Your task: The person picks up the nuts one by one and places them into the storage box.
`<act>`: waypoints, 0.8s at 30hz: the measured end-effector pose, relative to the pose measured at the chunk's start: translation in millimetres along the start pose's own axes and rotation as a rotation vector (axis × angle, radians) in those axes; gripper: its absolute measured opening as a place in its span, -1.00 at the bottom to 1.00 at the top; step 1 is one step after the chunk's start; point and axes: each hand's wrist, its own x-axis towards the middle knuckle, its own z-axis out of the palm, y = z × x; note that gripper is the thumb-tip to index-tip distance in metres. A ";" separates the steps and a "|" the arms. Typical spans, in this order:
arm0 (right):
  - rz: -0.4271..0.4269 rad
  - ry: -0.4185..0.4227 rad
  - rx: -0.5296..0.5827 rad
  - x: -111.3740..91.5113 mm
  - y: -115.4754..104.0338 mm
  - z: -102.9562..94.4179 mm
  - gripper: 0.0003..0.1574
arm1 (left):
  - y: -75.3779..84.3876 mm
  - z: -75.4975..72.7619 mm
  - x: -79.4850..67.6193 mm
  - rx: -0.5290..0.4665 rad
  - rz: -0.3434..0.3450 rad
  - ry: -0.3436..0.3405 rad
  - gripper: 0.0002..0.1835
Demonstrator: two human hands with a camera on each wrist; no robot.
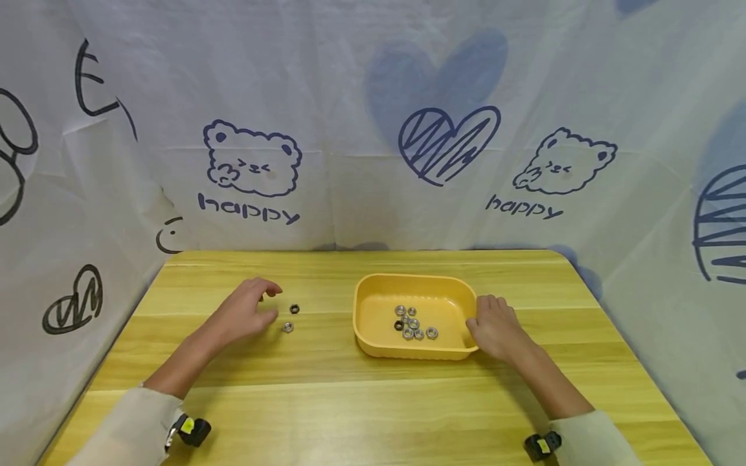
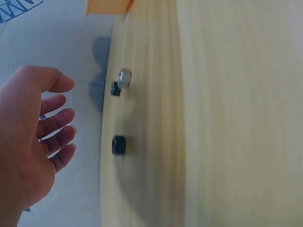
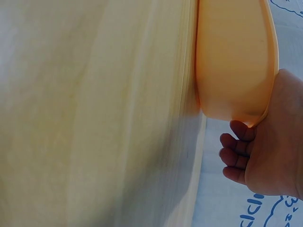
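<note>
My left hand (image 1: pixel 247 314) is held over the left part of the table, thumb and fingers apart and loosely bent, with nothing between them. Just right of it lie a dark hex nut (image 1: pixel 294 309) and a silver nut (image 1: pixel 288 327). In the left wrist view another black nut (image 2: pixel 119 145) sits beside the fingers (image 2: pixel 61 137), mostly hidden by the hand in the head view. My right hand (image 1: pixel 498 327) grips the right end of a yellow plastic tray (image 1: pixel 414 353), thumb over the rim. Inside the tray are several silver nuts (image 1: pixel 414 323) and a dark nut (image 1: pixel 399 325).
The wood-grain table (image 1: pixel 373 401) has a far edge close behind the tray. A white cloth (image 1: pixel 350 194) printed with bears and hearts hangs behind and along both sides. Each sleeve end carries a small black wrist device (image 1: pixel 195 432).
</note>
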 end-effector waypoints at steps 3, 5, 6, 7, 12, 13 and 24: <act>-0.003 -0.003 -0.007 0.6 0.3 0.0 -0.63 | -6.1 -1.5 -6.6 0.002 -0.011 -0.002 -0.55; -0.005 -0.006 -0.011 0.5 0.1 -0.1 -0.62 | -9.9 -2.5 -10.8 0.009 -0.025 -0.009 -0.55; -0.006 -0.007 -0.011 0.4 0.0 -0.2 -0.62 | -11.6 -2.9 -12.9 0.013 -0.031 -0.015 -0.55; -0.006 -0.006 -0.011 0.1 -0.3 -0.5 -0.62 | -13.4 -3.2 -14.7 0.019 -0.041 -0.019 -0.55; -0.002 -0.008 -0.006 -1.0 -1.6 -2.4 -0.61 | -21.3 -2.8 -21.0 0.040 -0.067 -0.036 -0.53; -0.002 -0.008 -0.008 -1.0 -1.7 -2.7 -0.62 | -22.8 -2.4 -21.7 0.040 -0.070 -0.037 -0.52; -0.008 -0.018 0.007 -0.8 -1.6 -5.5 -0.66 | -33.4 -1.1 -27.9 -0.009 -0.099 -0.068 -0.47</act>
